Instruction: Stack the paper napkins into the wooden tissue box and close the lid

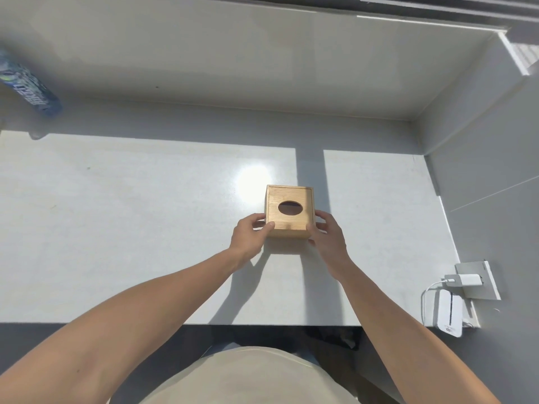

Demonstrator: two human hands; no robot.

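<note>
Both hands are gripping the wooden box (288, 212) on the white counter (145, 228), left hand (250, 234) and right hand (326, 236) curled round its near corners, and thumbs pressing unevenly could be jamming the sliding lid (287, 199) crooked.

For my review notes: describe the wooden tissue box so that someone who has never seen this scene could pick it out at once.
Start from the white countertop that fills the middle of the head view, lit by a sunlit patch. Just right of its centre stands the wooden tissue box, gripped at its near corners by the left hand and the right hand. It is the only wooden thing there, a square tan box whose lid has a dark oval hole.
</note>
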